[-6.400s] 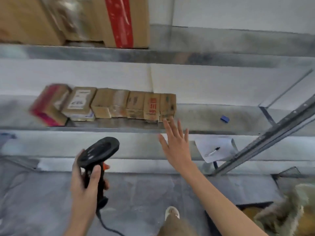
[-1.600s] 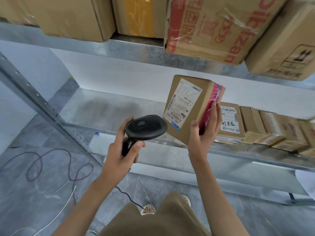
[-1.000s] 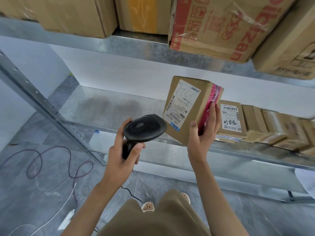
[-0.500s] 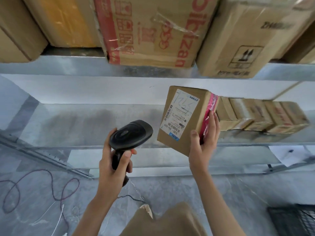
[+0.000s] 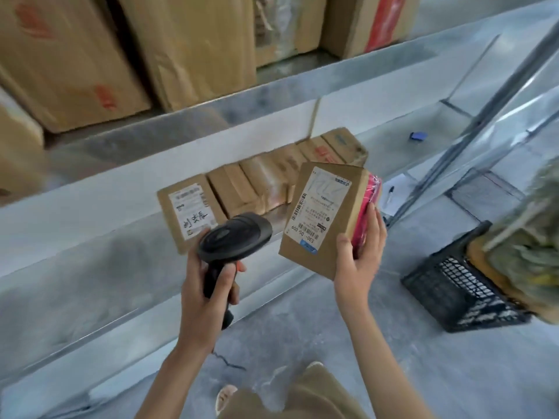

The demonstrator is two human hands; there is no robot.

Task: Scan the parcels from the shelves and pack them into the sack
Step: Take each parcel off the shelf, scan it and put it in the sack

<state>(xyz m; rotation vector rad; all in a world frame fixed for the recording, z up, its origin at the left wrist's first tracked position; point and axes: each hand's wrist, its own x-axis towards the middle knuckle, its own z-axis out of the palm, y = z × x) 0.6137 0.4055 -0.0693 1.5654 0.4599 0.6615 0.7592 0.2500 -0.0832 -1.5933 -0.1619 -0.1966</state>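
Note:
My right hand [image 5: 361, 255] grips a brown cardboard parcel [image 5: 325, 216] with a white label and a pink side, held upright in front of the shelf. My left hand [image 5: 208, 285] holds a black barcode scanner [image 5: 234, 240] by its handle, its head just left of the parcel's label. Behind them a row of several small brown parcels [image 5: 260, 182] lies on the metal shelf [image 5: 106, 267]. A pale woven sack [image 5: 526, 237] shows at the right edge.
Large cardboard boxes [image 5: 187, 46] fill the upper shelf. A black mesh crate [image 5: 459, 285] sits on the grey floor at the right, under the sack. A paper sheet with a pen [image 5: 393, 195] and a small blue object [image 5: 419, 135] lie on the shelves to the right.
The view has swung to the right and tilted, bringing the crate and sack into sight. Both hands keep their hold; parcel and scanner stay close together.

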